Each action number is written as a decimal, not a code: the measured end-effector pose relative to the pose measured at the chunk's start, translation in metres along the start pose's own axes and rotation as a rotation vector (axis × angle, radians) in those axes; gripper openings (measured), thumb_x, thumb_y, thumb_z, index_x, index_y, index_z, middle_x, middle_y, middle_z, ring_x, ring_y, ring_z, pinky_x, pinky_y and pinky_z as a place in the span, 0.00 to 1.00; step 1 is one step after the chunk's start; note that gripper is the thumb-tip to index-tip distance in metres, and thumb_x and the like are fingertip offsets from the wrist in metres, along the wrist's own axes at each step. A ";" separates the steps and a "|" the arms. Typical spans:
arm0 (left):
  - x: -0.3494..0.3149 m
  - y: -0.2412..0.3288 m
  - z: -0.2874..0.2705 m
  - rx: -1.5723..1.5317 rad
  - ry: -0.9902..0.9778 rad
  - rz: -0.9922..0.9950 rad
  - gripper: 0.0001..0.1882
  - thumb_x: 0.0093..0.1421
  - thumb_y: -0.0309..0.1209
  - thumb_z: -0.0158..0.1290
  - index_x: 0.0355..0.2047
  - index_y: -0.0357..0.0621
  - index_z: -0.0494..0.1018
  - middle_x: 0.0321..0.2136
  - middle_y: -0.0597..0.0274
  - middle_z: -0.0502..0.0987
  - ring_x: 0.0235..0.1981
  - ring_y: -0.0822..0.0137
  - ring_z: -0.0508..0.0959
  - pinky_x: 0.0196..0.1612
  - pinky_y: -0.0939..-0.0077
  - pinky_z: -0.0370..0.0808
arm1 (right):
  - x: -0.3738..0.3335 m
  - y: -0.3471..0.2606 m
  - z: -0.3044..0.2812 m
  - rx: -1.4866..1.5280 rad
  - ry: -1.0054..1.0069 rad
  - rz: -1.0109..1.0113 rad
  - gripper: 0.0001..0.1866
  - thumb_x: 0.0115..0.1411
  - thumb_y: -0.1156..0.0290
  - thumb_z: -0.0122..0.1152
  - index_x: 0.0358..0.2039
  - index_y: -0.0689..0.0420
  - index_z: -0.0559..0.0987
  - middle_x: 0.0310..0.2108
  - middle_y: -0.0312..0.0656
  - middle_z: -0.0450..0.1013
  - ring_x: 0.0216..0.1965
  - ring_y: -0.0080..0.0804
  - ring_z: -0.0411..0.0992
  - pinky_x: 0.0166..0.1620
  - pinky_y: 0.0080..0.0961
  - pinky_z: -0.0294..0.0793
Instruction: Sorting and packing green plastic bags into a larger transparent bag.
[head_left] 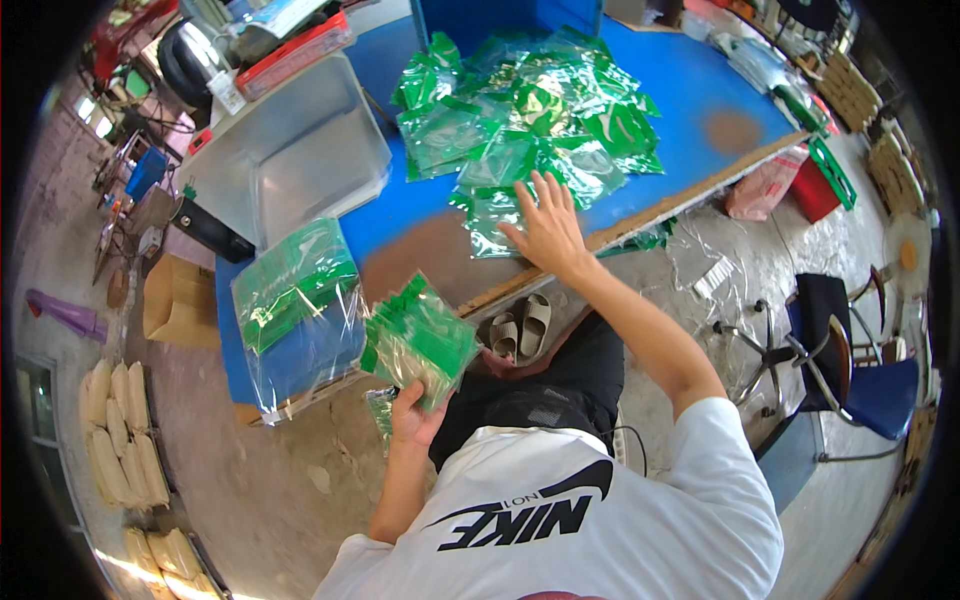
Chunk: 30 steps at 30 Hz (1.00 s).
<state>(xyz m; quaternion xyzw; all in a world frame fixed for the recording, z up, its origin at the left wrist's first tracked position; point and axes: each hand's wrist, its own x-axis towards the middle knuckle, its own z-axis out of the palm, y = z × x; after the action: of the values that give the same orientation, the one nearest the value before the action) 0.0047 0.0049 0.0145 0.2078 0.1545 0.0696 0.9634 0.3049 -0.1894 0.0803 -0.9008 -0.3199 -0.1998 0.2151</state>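
Observation:
My left hand (416, 412) grips a stack of green and clear plastic bags (420, 335), held in front of the table's near edge. With fingers spread, my right hand (551, 226) lies on the near side of a loose heap of similar green and clear bags (520, 105). Its fingertips touch a bag at the heap's front; nothing is grasped in it. Left of the held stack, a larger clear plastic bag (300, 290) with green bags in it rests on the table corner, partly hanging over the edge.
The blue tabletop (690, 80) has worn brown patches. Clear plastic sheets or bags (320, 165) lie at its left, near a black cylinder (212, 230). A cardboard box (180, 300) stands on the left; office chairs (840, 350) and a red-and-green container (825, 185) are on the right.

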 end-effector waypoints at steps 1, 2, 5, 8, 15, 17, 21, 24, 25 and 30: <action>0.001 0.003 -0.002 -0.009 0.006 0.020 0.38 0.51 0.30 0.68 0.62 0.44 0.65 0.58 0.54 0.73 0.60 0.51 0.72 0.66 0.47 0.66 | -0.008 -0.013 -0.003 0.008 -0.004 -0.021 0.36 0.66 0.46 0.54 0.64 0.61 0.67 0.66 0.65 0.57 0.69 0.65 0.52 0.69 0.62 0.47; 0.000 0.004 -0.006 0.027 -0.001 0.041 0.38 0.52 0.30 0.67 0.62 0.43 0.65 0.58 0.54 0.73 0.61 0.51 0.72 0.66 0.46 0.66 | -0.022 -0.028 -0.007 -0.053 -0.038 -0.017 0.35 0.66 0.47 0.54 0.63 0.61 0.67 0.66 0.64 0.58 0.69 0.64 0.53 0.69 0.61 0.48; -0.004 -0.001 -0.010 0.065 0.014 0.054 0.37 0.53 0.30 0.67 0.62 0.42 0.65 0.58 0.54 0.73 0.61 0.51 0.72 0.67 0.45 0.65 | -0.067 -0.069 -0.010 -0.019 -0.148 -0.172 0.29 0.66 0.55 0.55 0.61 0.61 0.69 0.65 0.60 0.61 0.69 0.60 0.55 0.69 0.59 0.51; 0.008 -0.002 -0.003 0.067 0.010 0.036 0.37 0.53 0.30 0.66 0.62 0.42 0.65 0.58 0.54 0.73 0.61 0.51 0.71 0.68 0.45 0.65 | -0.076 -0.084 -0.007 0.462 -0.288 -0.514 0.26 0.63 0.66 0.57 0.61 0.61 0.70 0.59 0.57 0.69 0.63 0.57 0.65 0.66 0.50 0.61; -0.004 0.001 0.010 0.015 -0.064 0.050 0.40 0.52 0.29 0.67 0.64 0.42 0.63 0.60 0.54 0.72 0.63 0.51 0.70 0.69 0.44 0.63 | -0.034 -0.051 0.005 -0.119 -0.004 -0.045 0.31 0.65 0.50 0.58 0.56 0.65 0.72 0.60 0.65 0.65 0.64 0.61 0.61 0.66 0.55 0.57; -0.003 0.002 -0.008 0.013 -0.059 0.056 0.40 0.51 0.30 0.67 0.64 0.42 0.63 0.60 0.54 0.72 0.63 0.52 0.70 0.69 0.47 0.64 | -0.044 -0.065 -0.008 0.182 -0.210 -0.277 0.28 0.67 0.51 0.55 0.55 0.64 0.72 0.60 0.62 0.65 0.62 0.60 0.63 0.65 0.52 0.59; 0.001 0.002 -0.011 0.104 0.009 0.078 0.40 0.50 0.31 0.69 0.63 0.41 0.65 0.58 0.55 0.73 0.60 0.54 0.73 0.66 0.54 0.69 | -0.044 -0.091 -0.027 0.791 -0.638 -0.154 0.18 0.71 0.61 0.49 0.49 0.63 0.76 0.39 0.55 0.78 0.43 0.59 0.75 0.47 0.43 0.74; 0.001 0.002 -0.003 -0.024 -0.004 -0.018 0.34 0.53 0.22 0.65 0.60 0.41 0.66 0.55 0.58 0.75 0.56 0.58 0.76 0.64 0.60 0.70 | -0.035 -0.087 -0.012 0.881 -0.240 0.037 0.18 0.70 0.57 0.50 0.43 0.60 0.78 0.33 0.58 0.76 0.37 0.61 0.75 0.41 0.50 0.72; 0.001 0.001 -0.004 -0.024 -0.005 -0.016 0.34 0.53 0.22 0.65 0.60 0.41 0.66 0.55 0.58 0.75 0.56 0.58 0.76 0.64 0.60 0.70 | -0.018 -0.079 -0.021 0.536 -0.299 0.165 0.24 0.70 0.53 0.50 0.52 0.63 0.75 0.42 0.58 0.77 0.47 0.56 0.75 0.49 0.44 0.73; -0.009 -0.006 -0.020 0.028 0.000 0.045 0.39 0.49 0.31 0.68 0.61 0.41 0.66 0.57 0.55 0.75 0.59 0.52 0.74 0.63 0.52 0.70 | -0.033 -0.054 0.003 0.069 -0.194 -0.169 0.34 0.62 0.47 0.61 0.53 0.68 0.70 0.61 0.67 0.61 0.66 0.64 0.57 0.67 0.49 0.57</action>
<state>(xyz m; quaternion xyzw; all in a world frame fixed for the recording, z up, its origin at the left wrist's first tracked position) -0.0102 0.0052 -0.0029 0.2248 0.1505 0.0890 0.9586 0.2463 -0.1664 0.0755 -0.8778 -0.4207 -0.1180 0.1966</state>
